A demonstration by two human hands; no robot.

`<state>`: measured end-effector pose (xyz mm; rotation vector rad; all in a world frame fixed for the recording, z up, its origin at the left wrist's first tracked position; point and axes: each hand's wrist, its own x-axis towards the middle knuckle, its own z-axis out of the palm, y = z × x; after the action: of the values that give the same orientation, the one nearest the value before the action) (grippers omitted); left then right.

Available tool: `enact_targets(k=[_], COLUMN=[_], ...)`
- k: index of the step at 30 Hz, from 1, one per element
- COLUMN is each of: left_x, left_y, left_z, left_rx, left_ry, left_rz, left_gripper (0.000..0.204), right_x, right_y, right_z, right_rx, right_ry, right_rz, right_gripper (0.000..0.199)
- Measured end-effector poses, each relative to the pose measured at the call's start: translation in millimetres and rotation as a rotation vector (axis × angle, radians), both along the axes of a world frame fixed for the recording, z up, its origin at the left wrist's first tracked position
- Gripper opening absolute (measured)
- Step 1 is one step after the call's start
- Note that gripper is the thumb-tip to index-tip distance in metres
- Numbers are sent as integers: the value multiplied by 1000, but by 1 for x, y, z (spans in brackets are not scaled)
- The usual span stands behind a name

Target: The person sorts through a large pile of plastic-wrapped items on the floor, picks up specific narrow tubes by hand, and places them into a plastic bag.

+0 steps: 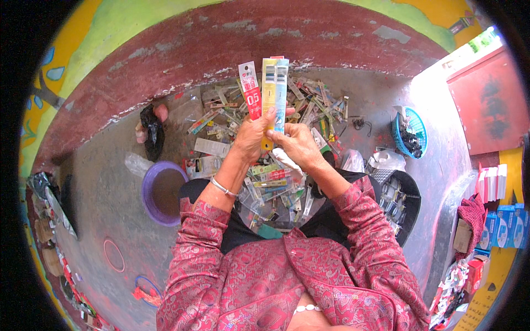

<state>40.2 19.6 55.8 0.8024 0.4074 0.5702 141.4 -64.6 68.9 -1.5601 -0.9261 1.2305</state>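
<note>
My left hand (253, 134) is closed around a narrow yellow box (269, 91) and a light blue box (281, 91) standing side by side, both with barcodes near the top. A red-and-white packet (250, 91) with a hang hole slants up from the same hand. My right hand (301, 144) pinches the lower end of the boxes. Something white and limp (286, 161) hangs by its palm; what it is, I cannot make out. Under both hands spreads a loose heap of slim pen-like packets (317, 107).
A purple basin (148, 193) stands left of my knees. To the right are a black container of small packets (415, 207) and a blue basket (423, 135) with dark items. A red-painted low wall (221, 38) curves across the far side. Blue boxes (505, 226) sit at the right edge.
</note>
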Motion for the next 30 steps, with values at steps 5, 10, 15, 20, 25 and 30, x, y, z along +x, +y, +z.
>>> enact_targets(k=[5, 10, 15, 20, 25, 30], left_x=[-1, 0, -2, -2, 9, 2], left_y=[-3, -7, -1, 1, -19, -30], left_z=[10, 8, 1, 6, 1, 14], left_rx=[-77, -68, 23, 14, 93, 117], left_ry=[-89, -115, 76, 151, 285, 196], left_rz=[-20, -11, 35, 113, 13, -193], left_gripper=[43, 45, 40, 27, 21, 30], right_x=[2, 4, 7, 38, 27, 63], right_y=[1, -1, -1, -2, 15, 29], right_z=[-9, -11, 7, 40, 39, 30], right_rx=[35, 102, -47, 323, 988, 842], right_ry=[-6, -126, -335, -577, -1033, -1408], right_rz=[-30, 30, 162, -395, -385, -376], right_gripper=[25, 34, 35, 31, 7, 5])
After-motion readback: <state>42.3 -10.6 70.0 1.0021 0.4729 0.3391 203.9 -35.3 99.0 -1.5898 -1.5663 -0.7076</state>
